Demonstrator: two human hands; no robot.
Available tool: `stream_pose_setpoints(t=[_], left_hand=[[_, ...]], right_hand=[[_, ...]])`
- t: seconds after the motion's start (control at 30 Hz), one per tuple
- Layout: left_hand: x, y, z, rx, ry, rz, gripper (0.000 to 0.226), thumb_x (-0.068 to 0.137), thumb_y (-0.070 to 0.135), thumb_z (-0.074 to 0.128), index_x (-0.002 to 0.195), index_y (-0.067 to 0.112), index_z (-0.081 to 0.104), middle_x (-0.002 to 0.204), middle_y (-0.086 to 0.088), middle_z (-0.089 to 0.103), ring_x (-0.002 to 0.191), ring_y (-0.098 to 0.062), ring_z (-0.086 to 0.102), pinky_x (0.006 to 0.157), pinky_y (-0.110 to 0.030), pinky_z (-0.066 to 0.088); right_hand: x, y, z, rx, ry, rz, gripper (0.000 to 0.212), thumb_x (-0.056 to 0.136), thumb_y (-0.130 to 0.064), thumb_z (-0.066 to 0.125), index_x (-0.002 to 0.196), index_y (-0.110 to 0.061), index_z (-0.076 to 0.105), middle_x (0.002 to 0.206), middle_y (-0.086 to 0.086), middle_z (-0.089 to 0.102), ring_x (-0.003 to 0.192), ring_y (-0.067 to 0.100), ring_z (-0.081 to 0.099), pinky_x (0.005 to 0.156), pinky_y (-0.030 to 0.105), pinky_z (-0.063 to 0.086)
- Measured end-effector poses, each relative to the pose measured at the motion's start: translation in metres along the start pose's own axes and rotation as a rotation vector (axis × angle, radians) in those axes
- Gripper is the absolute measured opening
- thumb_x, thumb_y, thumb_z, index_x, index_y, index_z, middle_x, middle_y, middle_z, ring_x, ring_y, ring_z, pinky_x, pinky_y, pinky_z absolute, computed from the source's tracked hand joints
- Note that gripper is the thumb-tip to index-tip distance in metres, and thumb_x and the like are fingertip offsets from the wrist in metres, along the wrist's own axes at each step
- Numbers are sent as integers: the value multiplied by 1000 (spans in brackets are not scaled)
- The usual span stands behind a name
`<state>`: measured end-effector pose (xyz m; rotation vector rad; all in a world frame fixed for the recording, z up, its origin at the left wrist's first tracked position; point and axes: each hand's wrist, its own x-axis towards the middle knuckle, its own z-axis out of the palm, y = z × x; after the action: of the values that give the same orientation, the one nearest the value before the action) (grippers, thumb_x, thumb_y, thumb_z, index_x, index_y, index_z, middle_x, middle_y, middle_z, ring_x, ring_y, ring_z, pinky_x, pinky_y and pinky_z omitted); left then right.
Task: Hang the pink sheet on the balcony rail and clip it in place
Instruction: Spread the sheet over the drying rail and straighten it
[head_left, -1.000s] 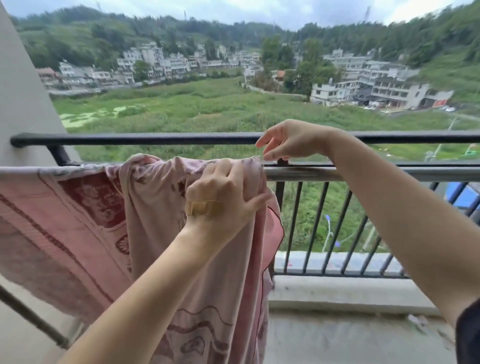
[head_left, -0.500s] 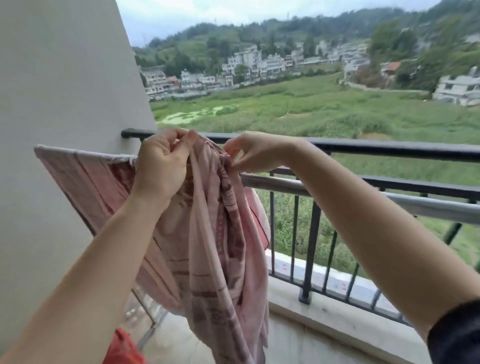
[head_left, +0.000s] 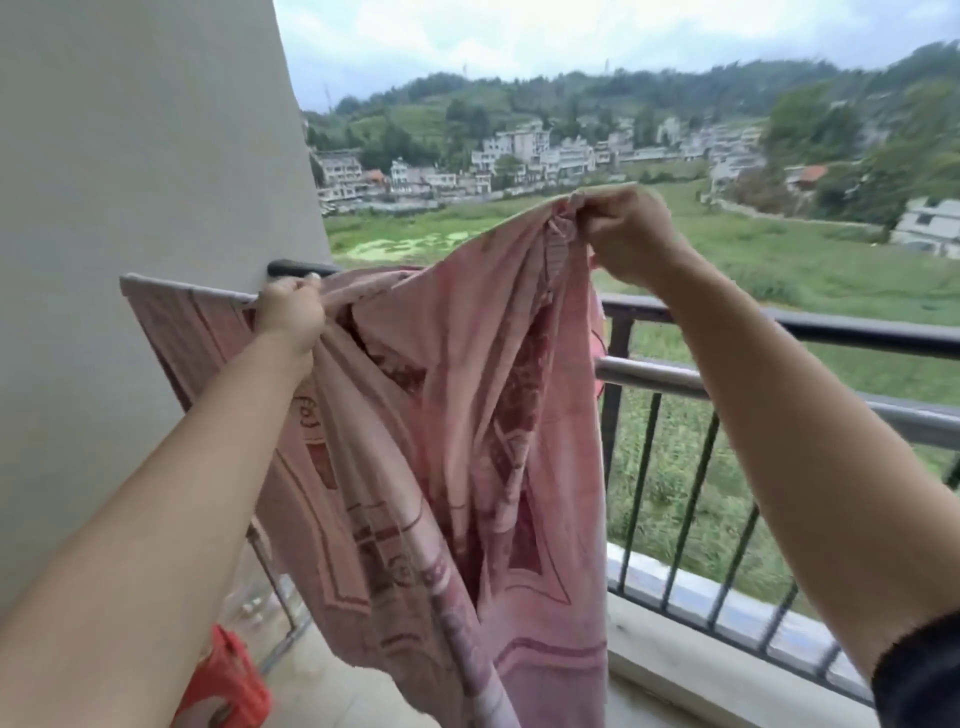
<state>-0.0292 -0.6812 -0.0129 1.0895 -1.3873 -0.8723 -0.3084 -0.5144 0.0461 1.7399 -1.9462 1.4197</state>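
Pink sheet (head_left: 457, 415) hides rail (head_left: 779, 332) behind it. Left hand (head_left: 291, 314) fisted on bunched edge; right hand (head_left: 623, 234) raised, pinching corner.

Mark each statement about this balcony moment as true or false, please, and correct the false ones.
1. The right hand lifts a bunched part of the pink sheet above the dark top rail. True.
2. The left hand is empty. False: it grips the sheet near the wall.
3. A clip is visibly holding the sheet. False: no clip can be seen.
4. A red plastic item stands on the floor at lower left. True.
5. The sheet is plain, without pattern. False: it has darker red printed designs.
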Motion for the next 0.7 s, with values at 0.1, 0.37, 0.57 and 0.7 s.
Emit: stream_pose_setpoints(t=[0.1,0.37,0.57,0.7], left_hand=[[-21,-29,-19,172,81,-50,32,100,22,49,104,-5,65,112,-28,64,94,-22,57,75,-29,38],[-200,-37,31,352,36,382,33,92,47,50,88,16,58,92,-3,54,89,-28,55,81,-42,49],[-317,-2,91,487,-502,502,83,64,92,45,112,25,57,107,10,55,100,-8,48,85,-28,43],[-328,7,112,370,-362,538,20,89,38,61,98,22,69,98,5,64,93,-20,61,78,-36,52]], right_hand=[[-20,8,-37,139,341,89,29,95,-27,51,72,-18,67,57,-17,58,58,0,51,53,19,40],[-116,2,-67,-382,-439,140,29,96,-44,54,81,-22,68,71,-5,64,67,17,61,54,25,44],[-158,-4,-87,-172,-294,188,39,82,-55,71,92,-17,71,83,-7,69,75,6,64,56,20,48],[-162,0,-118,30,-405,266,38,83,-55,66,93,-19,73,92,-1,73,80,9,63,71,30,52]])
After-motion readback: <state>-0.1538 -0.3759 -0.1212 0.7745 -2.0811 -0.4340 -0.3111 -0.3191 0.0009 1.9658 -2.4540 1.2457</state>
